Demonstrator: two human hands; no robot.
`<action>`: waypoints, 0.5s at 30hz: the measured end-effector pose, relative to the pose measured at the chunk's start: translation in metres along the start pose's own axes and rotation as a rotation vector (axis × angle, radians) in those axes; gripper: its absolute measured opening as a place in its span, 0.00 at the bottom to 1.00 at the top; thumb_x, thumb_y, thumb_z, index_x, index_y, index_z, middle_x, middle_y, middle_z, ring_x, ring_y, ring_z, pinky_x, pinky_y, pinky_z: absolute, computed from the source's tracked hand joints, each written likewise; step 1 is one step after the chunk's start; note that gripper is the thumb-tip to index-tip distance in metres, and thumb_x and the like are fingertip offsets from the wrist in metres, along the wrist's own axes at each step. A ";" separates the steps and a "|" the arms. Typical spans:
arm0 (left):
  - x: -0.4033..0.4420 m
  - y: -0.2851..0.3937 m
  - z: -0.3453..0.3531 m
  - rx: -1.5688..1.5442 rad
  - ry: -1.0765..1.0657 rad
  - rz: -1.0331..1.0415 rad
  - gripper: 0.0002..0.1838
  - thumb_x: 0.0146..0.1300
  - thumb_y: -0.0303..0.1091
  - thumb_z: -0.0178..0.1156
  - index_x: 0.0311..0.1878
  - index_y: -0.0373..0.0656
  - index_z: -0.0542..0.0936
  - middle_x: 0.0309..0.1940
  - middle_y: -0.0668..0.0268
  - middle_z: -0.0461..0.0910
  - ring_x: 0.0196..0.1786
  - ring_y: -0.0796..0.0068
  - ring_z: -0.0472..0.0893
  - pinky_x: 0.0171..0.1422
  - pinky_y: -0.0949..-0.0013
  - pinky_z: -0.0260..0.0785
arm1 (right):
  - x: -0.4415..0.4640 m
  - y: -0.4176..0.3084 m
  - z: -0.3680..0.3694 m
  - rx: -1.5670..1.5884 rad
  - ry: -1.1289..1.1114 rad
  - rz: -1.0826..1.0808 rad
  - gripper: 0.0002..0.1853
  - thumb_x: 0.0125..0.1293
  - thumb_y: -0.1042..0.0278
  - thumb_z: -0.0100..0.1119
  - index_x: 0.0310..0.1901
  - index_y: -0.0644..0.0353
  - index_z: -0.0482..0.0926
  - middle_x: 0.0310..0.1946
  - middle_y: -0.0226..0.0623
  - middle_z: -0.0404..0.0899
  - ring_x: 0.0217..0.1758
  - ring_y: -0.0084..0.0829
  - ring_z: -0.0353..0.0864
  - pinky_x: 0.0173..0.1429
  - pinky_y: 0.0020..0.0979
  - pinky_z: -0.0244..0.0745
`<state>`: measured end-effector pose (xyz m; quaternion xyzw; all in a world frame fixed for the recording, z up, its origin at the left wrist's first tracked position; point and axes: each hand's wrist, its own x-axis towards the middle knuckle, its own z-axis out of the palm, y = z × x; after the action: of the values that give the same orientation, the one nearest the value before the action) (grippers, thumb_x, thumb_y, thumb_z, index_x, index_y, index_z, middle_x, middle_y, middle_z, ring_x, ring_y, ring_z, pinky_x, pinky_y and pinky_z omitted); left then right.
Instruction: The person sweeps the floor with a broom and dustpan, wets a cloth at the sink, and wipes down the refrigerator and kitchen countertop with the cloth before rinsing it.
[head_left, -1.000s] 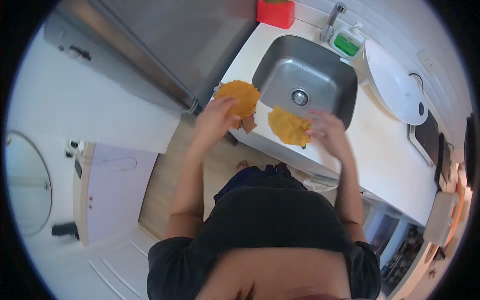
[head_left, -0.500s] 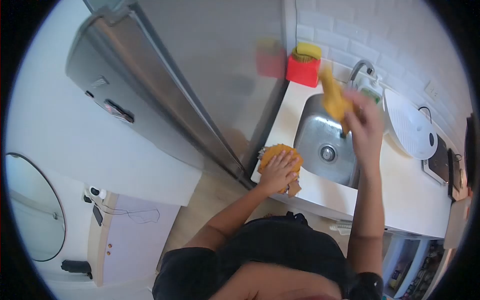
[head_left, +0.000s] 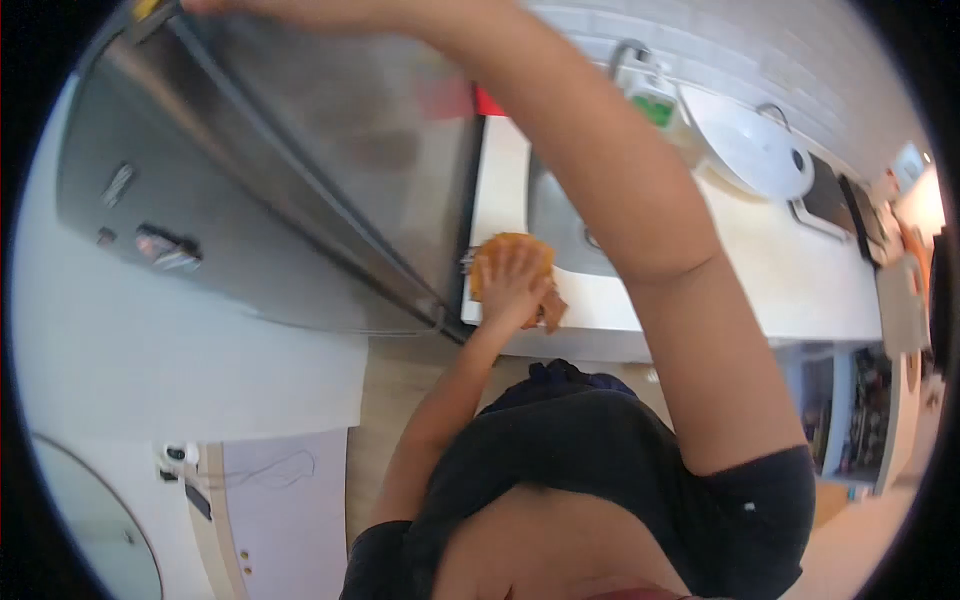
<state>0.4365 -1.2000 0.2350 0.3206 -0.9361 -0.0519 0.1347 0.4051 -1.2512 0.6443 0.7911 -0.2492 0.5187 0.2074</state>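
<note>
My left hand [head_left: 512,285] lies with fingers spread on a round orange bundle [head_left: 530,252] at the counter's left front corner, beside the sink [head_left: 570,235]. A brown flap and a greyish edge stick out from under the palm. My right arm stretches across the view to the upper left. Only a little of my right hand [head_left: 215,5] shows at the top edge, by the upper corner of the steel fridge [head_left: 400,150]. A bit of the yellow cloth [head_left: 145,8] shows just past it; the fingers are mostly cut off by the frame.
A faucet [head_left: 628,52], a green-labelled bottle [head_left: 655,105] and a white basin-like board [head_left: 755,150] stand behind the sink. My right arm hides part of the sink and a red holder [head_left: 488,103]. Blue-framed shelves [head_left: 845,410] are below the counter at right.
My right hand has swung from above the sink to the fridge's top corner at upper left, carrying the yellow cloth. My left hand stays on the orange bundle. The view has shifted.
</note>
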 end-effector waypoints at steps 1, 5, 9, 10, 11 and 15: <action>0.000 0.004 -0.004 0.021 0.019 -0.073 0.28 0.65 0.53 0.45 0.67 0.59 0.63 0.71 0.63 0.53 0.74 0.54 0.45 0.71 0.38 0.33 | -0.030 0.008 0.005 0.013 0.121 0.029 0.20 0.62 0.54 0.50 0.45 0.61 0.79 0.47 0.47 0.76 0.52 0.45 0.74 0.56 0.38 0.68; 0.018 -0.007 0.012 -0.052 0.050 -0.103 0.24 0.65 0.49 0.47 0.65 0.60 0.67 0.70 0.65 0.57 0.73 0.53 0.49 0.72 0.42 0.38 | -0.174 0.050 -0.025 -0.164 -0.054 0.415 0.20 0.59 0.54 0.59 0.49 0.55 0.79 0.49 0.44 0.73 0.51 0.38 0.75 0.57 0.34 0.69; 0.048 -0.014 0.012 -0.155 0.056 -0.084 0.16 0.63 0.38 0.51 0.53 0.51 0.77 0.65 0.64 0.65 0.70 0.53 0.58 0.71 0.50 0.50 | -0.308 0.091 -0.090 -0.285 -0.020 1.076 0.15 0.59 0.56 0.57 0.43 0.56 0.82 0.43 0.42 0.79 0.50 0.40 0.76 0.57 0.35 0.68; 0.059 -0.011 0.007 -0.189 0.015 -0.116 0.15 0.63 0.36 0.51 0.53 0.50 0.77 0.64 0.64 0.66 0.70 0.55 0.58 0.71 0.52 0.50 | -0.326 0.090 -0.112 -0.273 -0.066 1.243 0.15 0.59 0.57 0.57 0.43 0.56 0.82 0.43 0.42 0.80 0.48 0.39 0.78 0.55 0.35 0.70; 0.061 -0.013 0.008 -0.206 0.093 -0.088 0.14 0.63 0.32 0.51 0.51 0.45 0.78 0.60 0.62 0.70 0.66 0.56 0.64 0.69 0.54 0.54 | -0.341 0.082 -0.127 -0.254 -0.111 1.406 0.15 0.59 0.57 0.57 0.43 0.56 0.82 0.43 0.42 0.80 0.46 0.38 0.79 0.53 0.35 0.71; 0.095 -0.019 0.025 -0.748 0.287 -0.334 0.13 0.68 0.34 0.46 0.49 0.41 0.76 0.47 0.58 0.77 0.48 0.62 0.76 0.55 0.64 0.68 | -0.405 0.095 -0.172 -0.243 -0.133 1.498 0.15 0.59 0.58 0.57 0.44 0.56 0.82 0.41 0.43 0.81 0.46 0.37 0.80 0.51 0.34 0.72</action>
<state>0.3685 -1.2725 0.2280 0.4010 -0.7598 -0.3635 0.3603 0.0873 -1.1532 0.3412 0.4117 -0.7868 0.4411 -0.1301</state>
